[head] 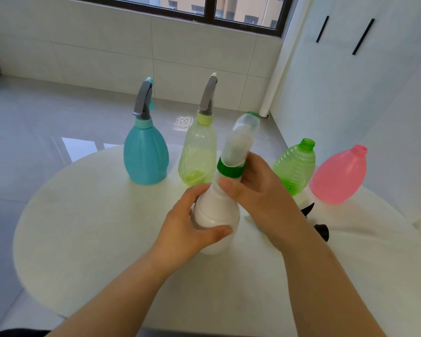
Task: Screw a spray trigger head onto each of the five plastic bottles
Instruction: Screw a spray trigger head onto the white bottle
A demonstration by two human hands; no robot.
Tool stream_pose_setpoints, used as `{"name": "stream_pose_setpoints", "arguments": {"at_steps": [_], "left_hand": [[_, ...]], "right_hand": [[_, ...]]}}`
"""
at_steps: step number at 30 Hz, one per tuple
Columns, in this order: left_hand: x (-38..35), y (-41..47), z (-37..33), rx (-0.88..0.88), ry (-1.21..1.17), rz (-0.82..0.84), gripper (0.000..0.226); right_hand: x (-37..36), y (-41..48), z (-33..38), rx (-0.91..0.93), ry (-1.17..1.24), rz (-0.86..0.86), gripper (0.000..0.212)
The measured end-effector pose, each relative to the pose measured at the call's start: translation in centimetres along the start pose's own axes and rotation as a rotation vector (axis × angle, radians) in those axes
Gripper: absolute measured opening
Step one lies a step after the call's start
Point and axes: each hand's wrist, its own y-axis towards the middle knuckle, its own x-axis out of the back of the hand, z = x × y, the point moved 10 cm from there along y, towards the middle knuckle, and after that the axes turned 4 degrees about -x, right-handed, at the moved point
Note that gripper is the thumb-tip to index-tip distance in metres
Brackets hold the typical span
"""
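Note:
A white bottle (pixel 216 215) stands mid-table with my left hand (pixel 192 215) wrapped around its body. On its neck sits a translucent white spray head (pixel 241 139) with a green collar (pixel 230 170); my right hand (pixel 255 188) grips that collar. Behind stand a teal bottle (pixel 145 156) and a pale yellow-green bottle (pixel 199 154), each with a grey trigger head on top. To the right, a green ribbed bottle (pixel 295 164) and a pink bottle (pixel 338 176) have open necks.
The round white table (pixel 107 239) carries everything. Black spray head parts (pixel 320 228) lie on it behind my right wrist, partly hidden. A grey tiled floor, a tiled wall under a window and white cabinet doors surround the table.

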Motion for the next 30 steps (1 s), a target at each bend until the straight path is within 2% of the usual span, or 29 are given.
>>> {"name": "stream_pose_setpoints", "arguments": {"at_steps": [2, 5, 10, 12, 19, 22, 27, 30], "left_hand": [[0.0, 0.0, 0.0, -0.003, 0.000, 0.004, 0.060], [0.0, 0.0, 0.0, -0.008, 0.008, -0.014, 0.061], [-0.2, -0.2, -0.4, -0.042, 0.024, -0.041, 0.063], [-0.3, -0.2, -0.4, -0.039, 0.016, -0.027, 0.061], [-0.3, 0.1, 0.1, -0.007, 0.008, 0.001, 0.059], [-0.3, 0.0, 0.0, -0.011, 0.010, -0.005, 0.060], [-0.5, -0.1, -0.7, -0.061, -0.015, -0.024, 0.059], [-0.5, 0.0, -0.6, -0.058, -0.034, -0.010, 0.059]], "right_hand": [[0.6, 0.0, 0.3, 0.050, 0.074, -0.022, 0.025], [1.1, 0.2, 0.2, 0.095, 0.112, -0.108, 0.028], [1.4, -0.6, 0.3, 0.200, -0.034, -0.413, 0.042], [1.2, -0.5, 0.1, 0.178, -0.043, -0.399, 0.044], [0.0, -0.3, -0.3, 0.103, -0.041, -0.175, 0.038], [0.4, -0.2, -0.3, 0.090, 0.004, -0.186, 0.009], [0.6, -0.6, -0.8, 0.140, 0.037, -0.370, 0.034], [-0.3, -0.7, -1.2, 0.134, 0.074, -0.333, 0.039]]}}
